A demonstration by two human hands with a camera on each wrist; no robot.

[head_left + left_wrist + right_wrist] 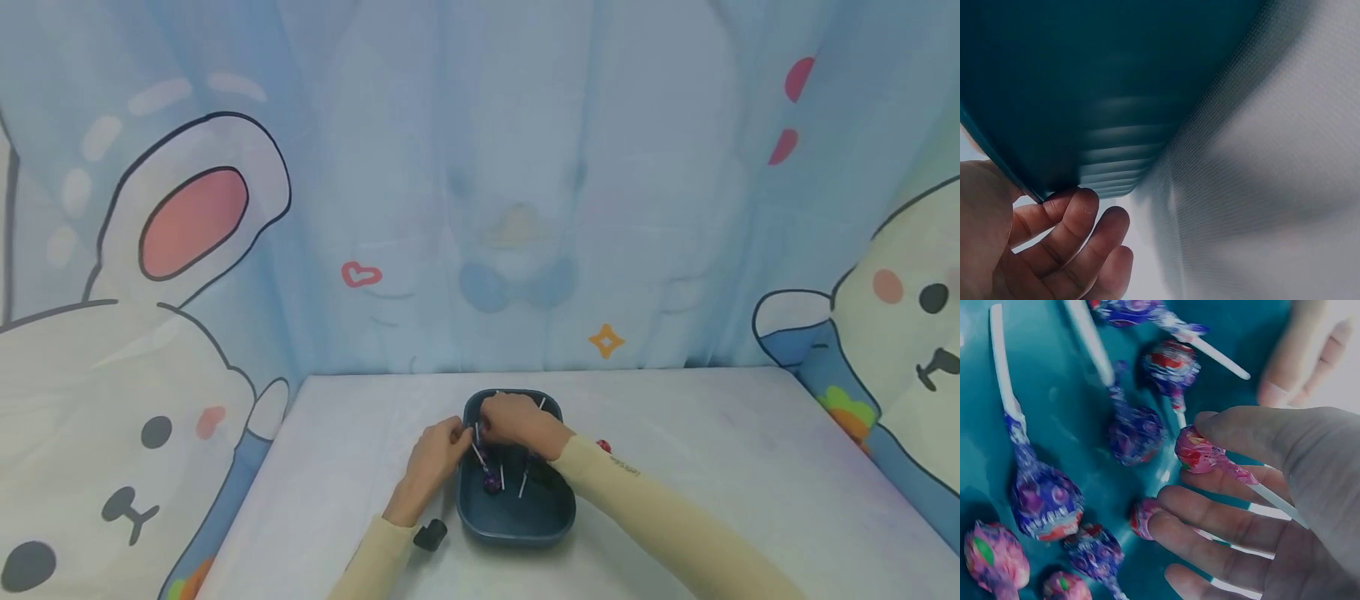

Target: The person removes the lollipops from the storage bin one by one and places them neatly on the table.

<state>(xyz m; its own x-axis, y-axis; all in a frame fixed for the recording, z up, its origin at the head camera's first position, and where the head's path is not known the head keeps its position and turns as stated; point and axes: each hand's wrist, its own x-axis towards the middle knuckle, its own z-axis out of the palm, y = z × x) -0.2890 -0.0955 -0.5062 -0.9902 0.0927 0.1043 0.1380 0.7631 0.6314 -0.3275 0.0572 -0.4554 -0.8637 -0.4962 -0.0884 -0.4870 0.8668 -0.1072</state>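
Observation:
A dark teal plastic basin stands on the table, with several wrapped lollipops inside. My left hand is at its left side, holding the rim; in the left wrist view the fingers curl under the rim edge. Over the far part of the basin, my right hand pinches a pink-wrapped lollipop by its candy head between thumb and forefinger. The other fingers spread loosely beneath. Nearby lie a purple lollipop and another pink one, sticks pointing various ways.
The white-covered table reaches back to a blue cartoon curtain. A small red round thing shows on the table behind my right sleeve. A small black object is beside my left wrist.

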